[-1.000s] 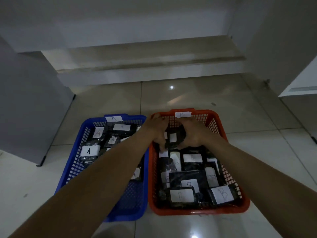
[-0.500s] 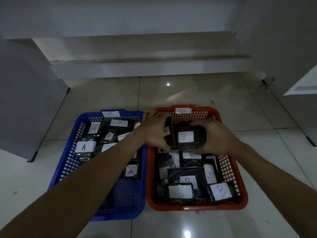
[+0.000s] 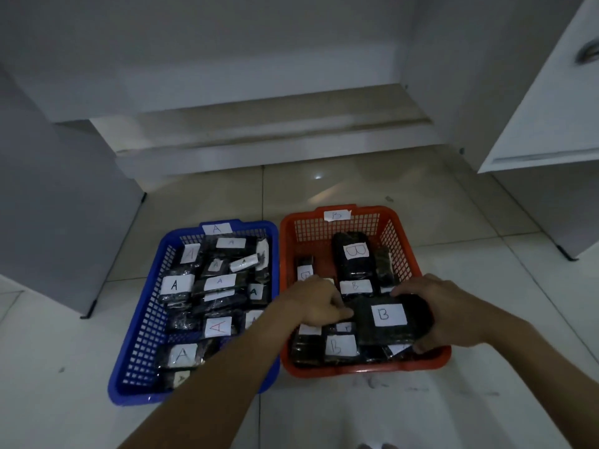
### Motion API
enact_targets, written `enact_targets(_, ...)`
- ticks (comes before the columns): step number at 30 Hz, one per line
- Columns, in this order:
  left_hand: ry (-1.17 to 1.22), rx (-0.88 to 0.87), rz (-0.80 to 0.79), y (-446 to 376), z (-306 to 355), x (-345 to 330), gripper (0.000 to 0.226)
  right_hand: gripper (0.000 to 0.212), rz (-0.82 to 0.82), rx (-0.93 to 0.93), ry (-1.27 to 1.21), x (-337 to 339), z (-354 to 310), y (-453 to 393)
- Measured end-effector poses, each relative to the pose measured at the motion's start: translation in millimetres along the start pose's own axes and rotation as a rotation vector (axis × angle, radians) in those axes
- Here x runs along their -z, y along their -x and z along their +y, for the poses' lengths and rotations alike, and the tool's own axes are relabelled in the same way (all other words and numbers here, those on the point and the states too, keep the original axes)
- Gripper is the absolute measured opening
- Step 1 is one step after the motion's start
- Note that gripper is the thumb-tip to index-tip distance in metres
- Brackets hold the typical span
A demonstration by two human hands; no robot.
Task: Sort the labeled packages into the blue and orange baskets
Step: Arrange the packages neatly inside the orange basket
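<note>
A blue basket [image 3: 142, 322] tagged A stands on the floor at the left, filled with several black packages labeled A. Right beside it is an orange basket [image 3: 402, 228] tagged B, holding several black packages labeled B. Both my hands hold one black package marked B [image 3: 389, 315] low over the near half of the orange basket. My left hand [image 3: 319, 303] grips its left end. My right hand [image 3: 444, 306] wraps around its right end. Another B package [image 3: 355, 254] lies toward the far end of the orange basket.
The baskets sit on glossy pale floor tiles [image 3: 356, 189]. A grey cabinet panel [image 3: 58, 205] stands at the left. A white cabinet door [image 3: 551, 92] hangs open at the right. A low step [image 3: 269, 144] runs behind the baskets.
Both hands have drawn the B package from the far end of the orange basket toward its near half and lowered it. The view shifted slightly.
</note>
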State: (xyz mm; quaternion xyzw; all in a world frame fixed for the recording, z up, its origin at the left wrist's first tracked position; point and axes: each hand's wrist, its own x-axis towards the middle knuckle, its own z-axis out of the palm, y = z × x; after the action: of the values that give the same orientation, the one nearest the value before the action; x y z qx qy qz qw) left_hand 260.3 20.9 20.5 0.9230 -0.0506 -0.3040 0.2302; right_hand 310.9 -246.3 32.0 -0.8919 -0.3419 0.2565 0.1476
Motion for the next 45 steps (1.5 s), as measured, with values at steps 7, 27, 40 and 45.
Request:
enact_targets(7,-0.130,0.078,-0.010,-31,5,-12,0.039,0.086,-0.023,-0.045,0.045,-5,-5,-8)
enact_targets(27,0.461,0.382,0.367,-143,34,42,0.124,0.058,-0.187,-0.112,-0.096,8,-9,-31)
enact_targets(40,0.609,0.380,0.553,-106,9,46,0.046,0.049,0.489,-0.100,-0.137,2,-27,-85)
enact_targets(45,0.823,0.338,0.556,-78,-2,43,0.035,0.071,0.501,-0.128,0.007,-16,-31,-125)
